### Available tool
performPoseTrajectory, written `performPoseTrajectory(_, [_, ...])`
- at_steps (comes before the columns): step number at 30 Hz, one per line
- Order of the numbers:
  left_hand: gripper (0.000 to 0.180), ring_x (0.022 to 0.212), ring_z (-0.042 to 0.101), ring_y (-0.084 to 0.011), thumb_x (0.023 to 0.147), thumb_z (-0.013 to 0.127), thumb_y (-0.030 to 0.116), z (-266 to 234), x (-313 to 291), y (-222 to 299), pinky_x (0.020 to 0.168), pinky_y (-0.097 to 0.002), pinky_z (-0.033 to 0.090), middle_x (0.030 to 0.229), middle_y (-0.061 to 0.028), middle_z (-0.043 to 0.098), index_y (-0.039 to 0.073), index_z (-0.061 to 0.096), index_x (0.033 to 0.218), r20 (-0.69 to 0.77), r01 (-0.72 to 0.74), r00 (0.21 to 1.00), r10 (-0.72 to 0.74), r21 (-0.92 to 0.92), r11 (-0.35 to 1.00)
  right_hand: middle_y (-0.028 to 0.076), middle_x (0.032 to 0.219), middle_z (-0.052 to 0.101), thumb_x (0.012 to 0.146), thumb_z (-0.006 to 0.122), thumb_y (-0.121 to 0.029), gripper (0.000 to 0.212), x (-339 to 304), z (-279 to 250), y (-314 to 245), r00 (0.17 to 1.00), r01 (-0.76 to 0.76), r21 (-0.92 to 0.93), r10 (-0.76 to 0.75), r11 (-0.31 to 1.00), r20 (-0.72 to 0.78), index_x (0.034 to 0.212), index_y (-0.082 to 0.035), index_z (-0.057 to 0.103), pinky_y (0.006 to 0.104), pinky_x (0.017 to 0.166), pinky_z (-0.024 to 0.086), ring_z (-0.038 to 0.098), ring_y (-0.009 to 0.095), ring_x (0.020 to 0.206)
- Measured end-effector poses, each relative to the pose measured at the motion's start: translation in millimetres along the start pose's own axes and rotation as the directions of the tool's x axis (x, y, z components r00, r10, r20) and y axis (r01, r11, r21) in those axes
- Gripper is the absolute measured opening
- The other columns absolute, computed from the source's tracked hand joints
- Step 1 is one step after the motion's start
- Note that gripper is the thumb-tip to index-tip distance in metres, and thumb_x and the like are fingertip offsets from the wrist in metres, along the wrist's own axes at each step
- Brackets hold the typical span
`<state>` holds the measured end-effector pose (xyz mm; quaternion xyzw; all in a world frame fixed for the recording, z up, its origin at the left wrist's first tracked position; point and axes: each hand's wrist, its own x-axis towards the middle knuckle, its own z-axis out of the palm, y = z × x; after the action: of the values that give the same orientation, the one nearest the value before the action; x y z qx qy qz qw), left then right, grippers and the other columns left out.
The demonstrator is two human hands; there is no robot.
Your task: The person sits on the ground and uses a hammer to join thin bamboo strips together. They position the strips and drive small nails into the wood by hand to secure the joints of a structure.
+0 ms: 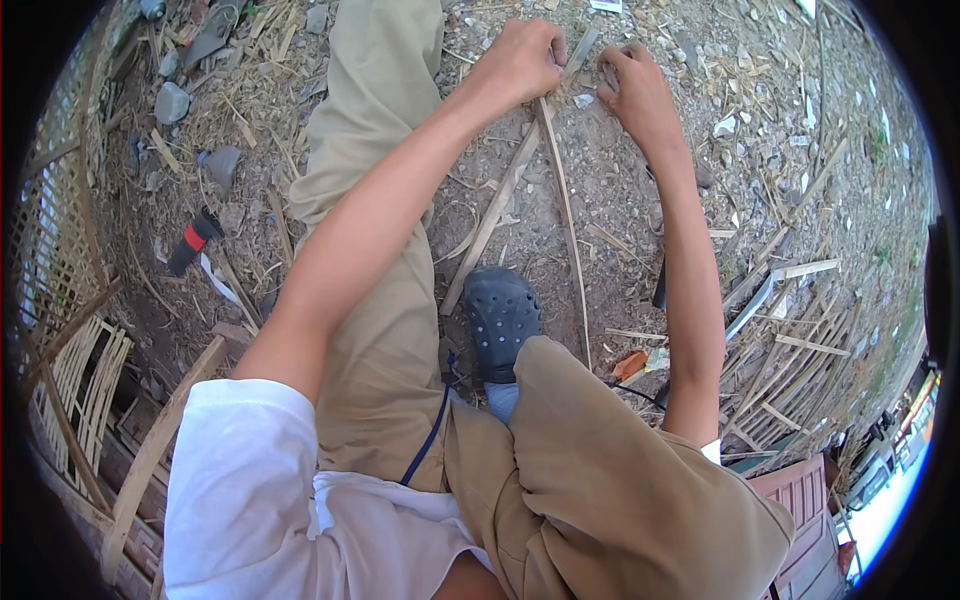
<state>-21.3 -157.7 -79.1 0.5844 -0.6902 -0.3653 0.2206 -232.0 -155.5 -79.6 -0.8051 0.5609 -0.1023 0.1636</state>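
My left hand (520,62), fingers closed, is at the top centre, at the upper end of a thin bamboo strip (566,220) that slants down past my shoe. A wider, flat bamboo slat (497,208) lies on the ground, crossing the strip just below that hand and passing up between both hands. To its right, my right hand (640,98) has its fingers curled in and pressed together. Whatever those fingertips pinch is too small to make out. A dark clog (503,315) is on my foot, between the lower ends of the slat and strip.
A black-and-red handle (194,240) lies at the left beside a pale curved strip (222,282). Split bamboo pieces (800,350) are heaped at the right. Stones (172,103) and shavings litter the soil. A woven lattice (50,230) stands at the far left.
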Motion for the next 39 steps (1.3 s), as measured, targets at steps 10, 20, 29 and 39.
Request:
performPoseTrajectory(10, [0.012,0.076,0.074,-0.0246,0.083,0.074,0.003,-11,-2,-2,0.068,-0.0392,0.058,0.083,-0.0146,0.075,0.000,0.075,0.095,0.013,0.032,0.999,-0.032,-0.006,0.999,0.020,0.124,0.070,0.096,0.078,-0.017,0.036,7,-66,67,0.832,-0.003,0.918,0.511,0.396,-0.218,0.121,0.006,0.069,0.0373,0.086,0.060,0.073,0.025,0.105])
performPoseTrajectory(20, [0.015,0.083,0.077,-0.0356,0.082,0.063,0.002,9,7,-12,0.073,-0.0434,0.059,0.083,-0.0247,0.074,0.003,0.077,0.088,-0.041,-0.031,0.999,0.028,-0.069,0.997,0.008,0.120,0.072,0.085,0.083,-0.016,0.039,-33,8,4,0.957,0.215,0.118,-0.185,0.969,-0.222,0.121,-0.008,0.074,0.0444,0.097,0.052,0.065,0.033,0.113])
performPoseTrajectory(29, [0.011,0.078,0.074,-0.0368,0.077,0.065,0.000,16,8,-17,0.069,-0.0437,0.058,0.078,-0.0229,0.072,0.002,0.074,0.082,-0.090,-0.069,0.994,0.066,-0.041,0.997,0.011,0.109,0.070,0.083,0.081,-0.011,0.031,-34,23,-9,0.982,0.145,0.011,-0.143,0.989,-0.124,0.113,-0.007,0.074,0.0461,0.094,0.051,0.061,0.035,0.107])
performPoseTrajectory(39, [0.009,0.077,0.075,-0.0368,0.077,0.066,0.001,16,8,-14,0.068,-0.0445,0.058,0.078,-0.0241,0.072,0.001,0.073,0.083,-0.070,-0.023,0.997,0.019,-0.058,0.998,0.011,0.097,0.071,0.087,0.080,-0.009,0.019,-39,-8,1,0.995,0.045,0.305,-0.068,0.951,0.068,0.106,-0.006,0.075,0.0411,0.077,0.054,0.066,0.029,0.083])
